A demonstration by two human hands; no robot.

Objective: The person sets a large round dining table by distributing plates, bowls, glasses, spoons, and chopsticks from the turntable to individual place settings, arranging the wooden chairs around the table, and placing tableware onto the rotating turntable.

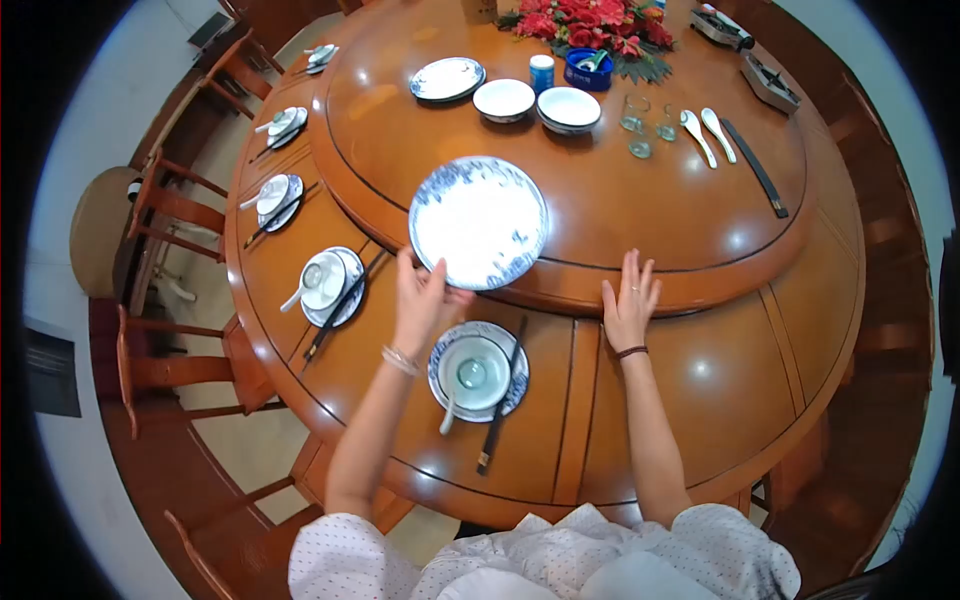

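My left hand [420, 302] grips the near edge of a blue-and-white plate [478, 225], which is held over the rim of the round turntable [400, 150]. My right hand [630, 312] lies on the turntable's near edge with fingers stretched out, holding nothing. Just below the held plate is a place setting: a patterned plate [520, 388] with a bowl [497, 348] on it, a small glass [473, 374] inside the bowl, a white spoon [446, 418] and dark chopsticks [489, 440].
Similar settings, one with a plate [350, 265], line the left side. On the turntable are stacked plates [447, 78], bowls [504, 98], a blue container [588, 70], glasses [640, 148], spoons [698, 138], chopsticks [757, 170] and red flowers [590, 25]. Wooden chairs [180, 368] surround the table.
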